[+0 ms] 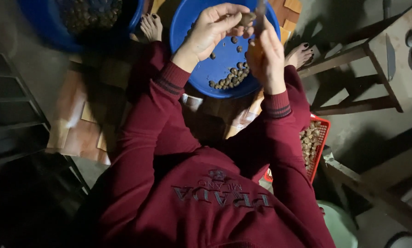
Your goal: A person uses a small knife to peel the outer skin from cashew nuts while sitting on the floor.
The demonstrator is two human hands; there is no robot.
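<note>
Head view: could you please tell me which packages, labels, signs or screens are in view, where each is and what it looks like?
Lettering on sweatshirt: lower centre, on the chest of the dark red top; grey stitched block letters under a small emblem, upside down to the camera.
No packages, signs or screens can be made out.
</note>
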